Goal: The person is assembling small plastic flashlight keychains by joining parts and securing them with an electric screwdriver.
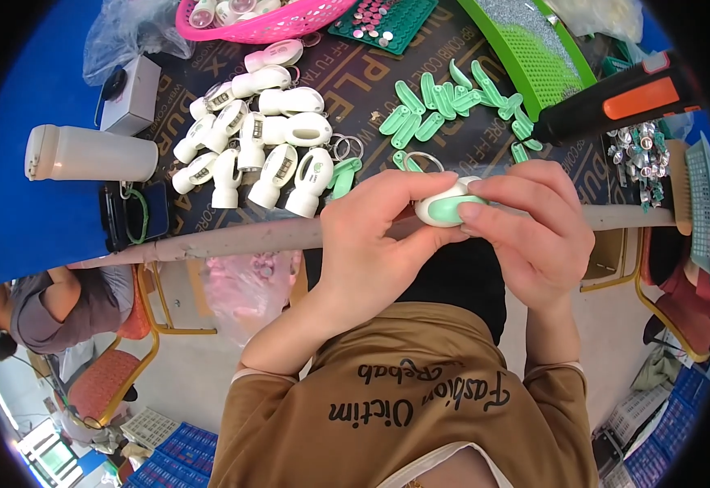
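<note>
Above the table's front edge, I hold a white keychain body with a mint-green oval cover (446,210) in both hands. My left hand (375,236) grips its left side between thumb and forefinger. My right hand (538,224) pinches the other side, fingertips on the green cover. A metal split ring (425,160) stands up behind it. Left of my hands lie several white bulb-headed keychain bodies (277,172), some with open oval slots. Loose mint-green covers (430,127) are scattered beyond my hands, and one green piece (344,176) rests beside my left hand.
A pink basket (269,26) and a lime-green tray (526,69) stand at the back. At right are a black-and-orange tool (623,102) and small metal parts (641,159). A white bottle (98,153) lies left. Another person (66,305) sits at the far left.
</note>
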A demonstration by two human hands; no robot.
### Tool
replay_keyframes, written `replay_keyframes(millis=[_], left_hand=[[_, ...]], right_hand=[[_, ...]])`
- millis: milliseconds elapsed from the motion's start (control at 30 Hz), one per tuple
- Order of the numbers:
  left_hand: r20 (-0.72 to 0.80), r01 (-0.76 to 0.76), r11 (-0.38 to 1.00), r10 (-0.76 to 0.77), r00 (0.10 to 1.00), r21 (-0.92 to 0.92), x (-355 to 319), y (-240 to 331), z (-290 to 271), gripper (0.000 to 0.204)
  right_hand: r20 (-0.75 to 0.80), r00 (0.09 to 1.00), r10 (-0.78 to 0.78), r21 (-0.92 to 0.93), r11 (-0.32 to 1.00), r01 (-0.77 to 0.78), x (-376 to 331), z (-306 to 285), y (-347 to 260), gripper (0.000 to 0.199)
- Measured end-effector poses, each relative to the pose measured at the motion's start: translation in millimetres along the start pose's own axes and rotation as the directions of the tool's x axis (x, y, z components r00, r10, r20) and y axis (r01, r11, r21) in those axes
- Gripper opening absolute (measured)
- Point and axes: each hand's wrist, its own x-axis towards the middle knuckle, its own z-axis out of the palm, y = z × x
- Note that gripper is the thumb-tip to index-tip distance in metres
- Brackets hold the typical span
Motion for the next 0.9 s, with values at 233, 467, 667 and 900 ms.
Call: replay_keyframes(millis=[233, 467, 667, 900], left_hand=[[0.017, 0.074, 0.961, -0.072, 0.997, -0.268, 4.6, 2.9, 0.8, 0.036], [0.032, 0.046, 0.831, -0.034, 0.999, -0.554, 5.3, -9.8, 1.8, 0.039], [0.027, 0.066, 0.96, -0.077, 0.997, 0.273, 25.0, 7.3, -49.2, 0.047], [0.739, 0.588, 0.68, -0.101, 0.666, -0.437, 38.2, 10.2, -20.5, 0.083]], right_hand=[[0.039, 0.999, -0.014, 0.126, 0.992, 0.009, 0.9, 3.1, 9.0, 0.029], [0.173, 0.979, 0.112, 0.356, 0.919, -0.168, -6.4, 3.6, 9.5, 0.03], [0.085, 0.959, 0.269, 0.725, 0.644, -0.245, -11.0, 4.8, 18.6, 0.056], [0.287, 0.956, 0.062, 0.747, 0.61, -0.264, 9.4, -3.4, 25.1, 0.069]])
